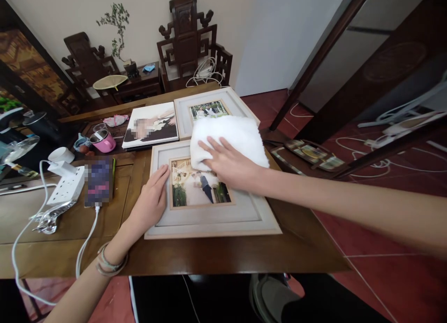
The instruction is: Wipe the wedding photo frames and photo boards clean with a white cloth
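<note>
A light wooden picture frame with a wedding photo lies face up on the table in front of me. My left hand rests on its left border, fingers stretched out and lying flat. My right hand is spread over a fluffy white cloth, pressing it from above. That cloth covers the frame's upper right part and the lower part of a second wooden frame behind it.
A picture panel lies at the back left beside a pink mug. Further left are a phone on a charging cable, a white power strip and a kettle. Dark carved chairs stand behind.
</note>
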Tool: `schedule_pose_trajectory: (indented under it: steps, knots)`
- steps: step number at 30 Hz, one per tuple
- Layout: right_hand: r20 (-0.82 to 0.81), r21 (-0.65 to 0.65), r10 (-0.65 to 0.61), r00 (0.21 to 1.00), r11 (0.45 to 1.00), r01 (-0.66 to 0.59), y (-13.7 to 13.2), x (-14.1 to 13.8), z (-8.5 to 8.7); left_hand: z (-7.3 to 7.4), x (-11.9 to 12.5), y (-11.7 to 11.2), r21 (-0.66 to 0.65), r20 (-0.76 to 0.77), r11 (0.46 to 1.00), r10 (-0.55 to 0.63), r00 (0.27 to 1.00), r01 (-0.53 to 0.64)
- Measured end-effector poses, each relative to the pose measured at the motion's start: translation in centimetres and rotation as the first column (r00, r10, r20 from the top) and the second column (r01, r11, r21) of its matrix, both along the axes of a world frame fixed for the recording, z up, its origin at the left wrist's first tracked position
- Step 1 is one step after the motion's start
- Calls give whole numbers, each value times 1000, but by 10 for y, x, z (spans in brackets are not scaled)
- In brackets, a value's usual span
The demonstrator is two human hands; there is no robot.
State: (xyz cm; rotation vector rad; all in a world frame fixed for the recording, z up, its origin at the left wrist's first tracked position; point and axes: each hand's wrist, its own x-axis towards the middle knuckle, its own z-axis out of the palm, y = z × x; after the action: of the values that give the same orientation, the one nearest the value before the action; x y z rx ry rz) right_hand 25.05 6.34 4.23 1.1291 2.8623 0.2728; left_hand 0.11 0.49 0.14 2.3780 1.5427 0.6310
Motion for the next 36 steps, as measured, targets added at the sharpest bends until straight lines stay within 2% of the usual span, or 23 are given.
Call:
schedule_pose_trajectory:
  steps: [3,6,8,11,14,17,20,22,24,26,28,31,34,36]
  knots:
    - [52,7,27,998,1000,-27,2,-5,-1,-1,0,0,4,18,1000,-5,1000,5]
    - [37,-34,33,999,999,-32,-29,-7,-1,-2,0,0,8,30,1000,5,1000,-5]
    - [29,-129,58,998,990,-53,-59,-8,0,-2,1,0,0,28,1000,19,999,-19]
    - [11,-301,101,995,949,-93,-100,-10,3,-1,3,0,-17,21,999,36,999,-36]
    - [-31,-392,113,993,913,-116,-113,-11,7,0,3,0,-25,12,999,35,999,-34]
    - [-79,-373,114,990,918,-135,-92,-7,8,0,3,0,-15,19,1000,26,999,-25]
    - [-90,-191,44,995,980,-60,-49,-4,2,-1,2,0,2,33,1000,18,999,-18]
    - [-88,-70,-10,996,998,4,-20,-6,-4,-1,1,0,5,33,1000,16,999,-16]
    - [-78,-6,-28,997,1000,28,0,-11,-8,-1,1,0,6,26,1000,15,1000,-15]
    - [-54,-1,-1,999,1000,1,5,-17,-10,0,1,0,14,19,1000,15,1000,-15]
    - [-29,-46,29,999,998,-31,-5,-21,-8,1,2,0,25,13,1000,13,1000,-13]
    - [33,-222,34,999,975,-25,-41,-25,5,0,2,0,44,13,999,11,1000,-12]
    - [71,-430,123,990,899,-81,-82,-24,27,0,2,0,47,14,999,20,1000,-21]
    - [45,-524,167,985,843,-119,-99,-22,39,0,2,0,44,16,999,23,1000,-23]
